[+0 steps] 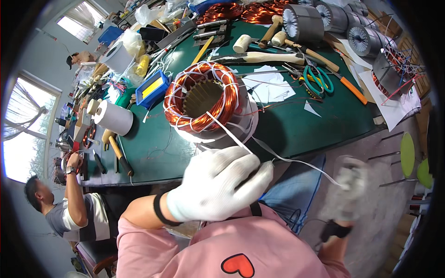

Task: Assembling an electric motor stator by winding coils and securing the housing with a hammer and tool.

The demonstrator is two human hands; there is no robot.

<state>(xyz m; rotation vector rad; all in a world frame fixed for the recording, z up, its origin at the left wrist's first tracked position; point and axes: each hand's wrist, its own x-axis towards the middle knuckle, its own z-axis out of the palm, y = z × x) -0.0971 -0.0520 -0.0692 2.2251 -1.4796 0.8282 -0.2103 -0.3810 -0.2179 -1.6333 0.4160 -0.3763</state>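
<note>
Gloved hands at a copper-wound stator (228, 92)

The stator rests on the green table (306, 134); the left hand (218, 183), wrist bent inward, curls its fingers by a white strip (227, 129), their grip hidden; a red heart (238, 265) marks the pink shirt (199, 252); the right hand (351, 185), outstretched and blurred, seems to pinch a white cord (301, 163).

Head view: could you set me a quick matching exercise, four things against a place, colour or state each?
1. Copper winding
2. Tray
3. Left hand
4. Right hand

A. Blurred, out to the right
B. Blue walls, yellow inside
C. Just below picture centre
D. Ring-shaped, laced in white

Pairs: 1-D, 2-B, 3-C, 4-A
</note>
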